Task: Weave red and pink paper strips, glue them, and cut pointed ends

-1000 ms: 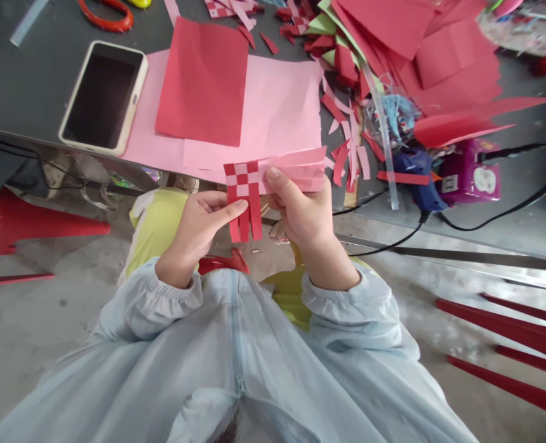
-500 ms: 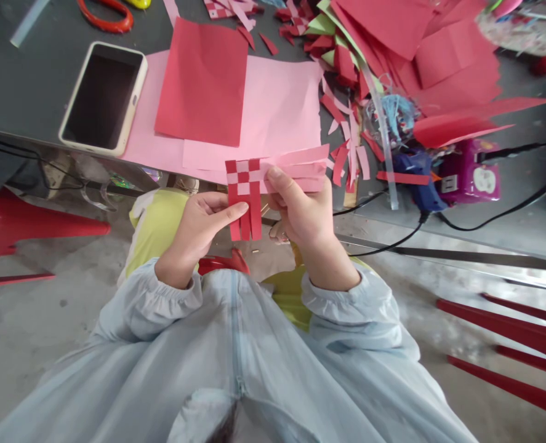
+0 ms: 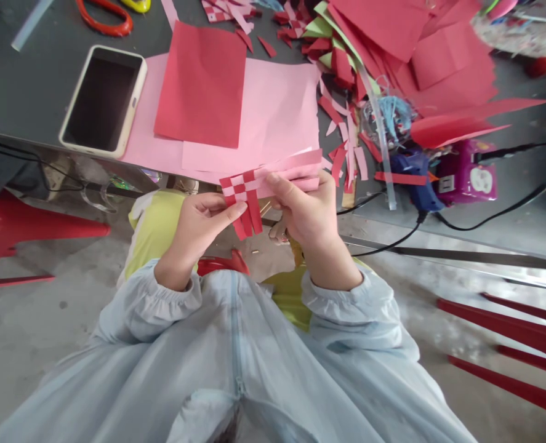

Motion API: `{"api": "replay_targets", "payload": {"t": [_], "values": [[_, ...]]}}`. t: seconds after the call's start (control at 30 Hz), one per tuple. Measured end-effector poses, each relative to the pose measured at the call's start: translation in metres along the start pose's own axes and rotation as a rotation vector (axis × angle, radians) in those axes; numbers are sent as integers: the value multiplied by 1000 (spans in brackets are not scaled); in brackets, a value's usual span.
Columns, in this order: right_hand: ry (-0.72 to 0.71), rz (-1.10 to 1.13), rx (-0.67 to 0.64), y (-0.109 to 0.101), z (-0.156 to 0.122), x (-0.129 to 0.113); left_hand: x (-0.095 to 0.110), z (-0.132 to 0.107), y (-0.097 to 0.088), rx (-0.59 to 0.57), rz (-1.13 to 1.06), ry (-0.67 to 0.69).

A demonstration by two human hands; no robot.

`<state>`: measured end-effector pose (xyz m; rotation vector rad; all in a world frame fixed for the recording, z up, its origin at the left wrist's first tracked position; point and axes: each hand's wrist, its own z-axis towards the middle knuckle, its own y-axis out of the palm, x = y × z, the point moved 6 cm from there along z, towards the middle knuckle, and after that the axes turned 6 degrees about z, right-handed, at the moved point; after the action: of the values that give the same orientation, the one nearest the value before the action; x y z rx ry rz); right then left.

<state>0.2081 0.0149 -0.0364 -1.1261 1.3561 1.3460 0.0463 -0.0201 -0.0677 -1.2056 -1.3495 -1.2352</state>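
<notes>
A small woven piece of red and pink paper strips [image 3: 239,186] is held in the air before the table's front edge. Its checkered corner is at the upper left, with loose red strips hanging down and loose pink strips [image 3: 295,166] running right. My left hand [image 3: 203,224] pinches the red strips just below the weave, thumb on top. My right hand [image 3: 307,206] is closed on the pink strips, thumb on top and the other fingers beneath, mostly hidden.
On the dark table lie a phone [image 3: 104,101], a red paper sheet [image 3: 201,86] over pink paper [image 3: 282,104], and orange-handled scissors [image 3: 127,26]. Paper scraps, a blue glue gun [image 3: 413,175] with a cord, and a purple box [image 3: 469,175] are at right. Red stools stand either side.
The woven paper has tilted, its left end dropping and its weave shifting a little lower and left. Both hands keep their hold, almost in place.
</notes>
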Motion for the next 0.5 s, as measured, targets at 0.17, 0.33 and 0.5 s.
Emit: {"api": "replay_targets", "payload": {"t": [0.17, 0.33, 0.5], "values": [[-272, -10, -149, 1, 3, -22, 21, -3, -7, 95, 127, 350], [-540, -21, -484, 7, -7, -48, 60, -24, -17, 269, 577, 934], [-612, -25, -603, 7, -16, -58, 81, -47, -18, 321, 855, 1299]]}}
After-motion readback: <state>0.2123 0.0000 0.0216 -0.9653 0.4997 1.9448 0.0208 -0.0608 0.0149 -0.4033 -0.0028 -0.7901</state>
